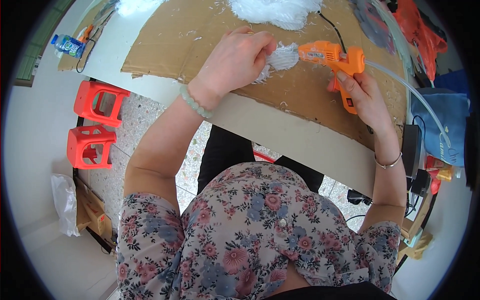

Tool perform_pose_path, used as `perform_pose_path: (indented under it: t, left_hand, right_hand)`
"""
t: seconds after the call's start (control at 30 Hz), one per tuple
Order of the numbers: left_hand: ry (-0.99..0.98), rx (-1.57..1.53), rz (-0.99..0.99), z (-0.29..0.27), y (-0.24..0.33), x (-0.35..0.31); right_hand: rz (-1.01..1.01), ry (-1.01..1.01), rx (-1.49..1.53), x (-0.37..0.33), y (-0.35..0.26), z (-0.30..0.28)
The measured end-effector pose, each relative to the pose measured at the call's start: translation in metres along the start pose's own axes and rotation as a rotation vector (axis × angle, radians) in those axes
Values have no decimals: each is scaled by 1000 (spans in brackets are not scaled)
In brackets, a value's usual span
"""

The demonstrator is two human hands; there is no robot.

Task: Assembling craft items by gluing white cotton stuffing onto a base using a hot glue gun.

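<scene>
My left hand (237, 60) is closed, its fingers pinching a small white fluffy piece (285, 57) with a ribbed, feathery surface. The fingertips are partly hidden behind the hand. My right hand (367, 97) wraps round the handle of an orange hot glue gun (354, 61), with the fingers near its trigger. The gun's nozzle points left and meets or nearly meets the white piece; the exact contact cannot be made out. A long translucent glue stick (412, 89) runs out of the gun's back and bends down to the right. Both hands are over a cardboard sheet (175, 45).
White fluffy material (280, 12) lies at the far side of the cardboard, and a black cord (334, 25) runs behind the gun. A bottle (69, 46) stands far left. Red stools (102, 102) are on the floor at left. A red plastic bag (417, 30) and a blue bag (440, 130) hang at right.
</scene>
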State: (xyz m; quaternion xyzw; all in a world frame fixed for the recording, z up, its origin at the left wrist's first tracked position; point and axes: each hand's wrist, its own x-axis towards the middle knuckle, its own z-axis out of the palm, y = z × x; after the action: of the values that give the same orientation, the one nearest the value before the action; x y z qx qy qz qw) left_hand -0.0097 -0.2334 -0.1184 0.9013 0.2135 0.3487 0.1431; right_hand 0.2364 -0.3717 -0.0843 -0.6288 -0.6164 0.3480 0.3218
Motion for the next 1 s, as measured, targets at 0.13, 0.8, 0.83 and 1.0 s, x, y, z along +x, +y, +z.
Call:
perform_pose_path:
  t: [0.13,0.8,0.83,1.0]
  left_hand:
    - [8,34,-15,-1,-1,-2]
    - [-30,64,-35,0,-3,-2]
    - [-29,63,-36,0,-3,-2]
    - [-31,59,-22,0,-4,-1]
  right_hand:
    - [-19,13,25,-3,-9,3]
    - [31,-1,13,-12,-2,-2]
    - [31,-2,12,-13,0,-4]
    - [83,-49,-5,-15,-3,-7]
